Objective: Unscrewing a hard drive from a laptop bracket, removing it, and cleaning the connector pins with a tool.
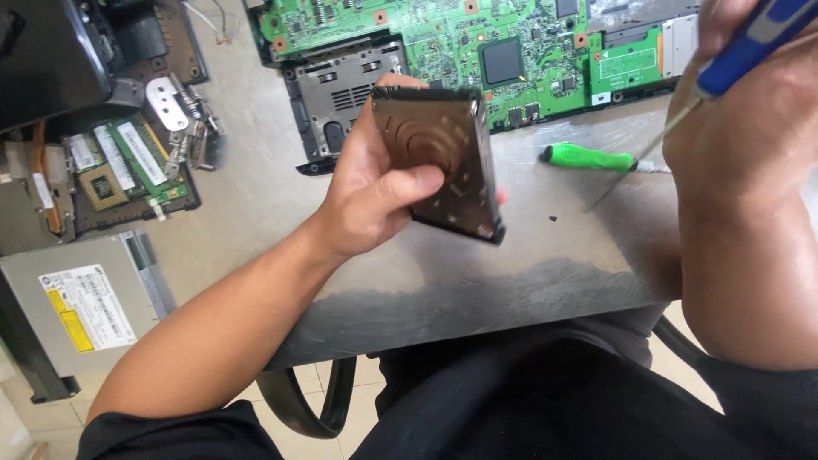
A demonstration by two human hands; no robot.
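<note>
**Drive in the left hand, screwdriver in the right**

Our left hand point(375, 192) is closed around a dark hard drive point(443, 162), thumb across its face, lifted above the grey table point(477, 281); the drive's long axis runs away from us, tilted slightly; our right hand point(741, 111) is wrapped around a blue-handled screwdriver point(750, 47), to the right of the drive and apart from it, shaft pointing down-left toward the table; right of the drive lies a green screwdriver point(588, 158); beyond the drive, a green circuit board point(443, 34); far left of the drive, a grey optical drive point(85, 298) bears a white label with a yellow patch.
</note>
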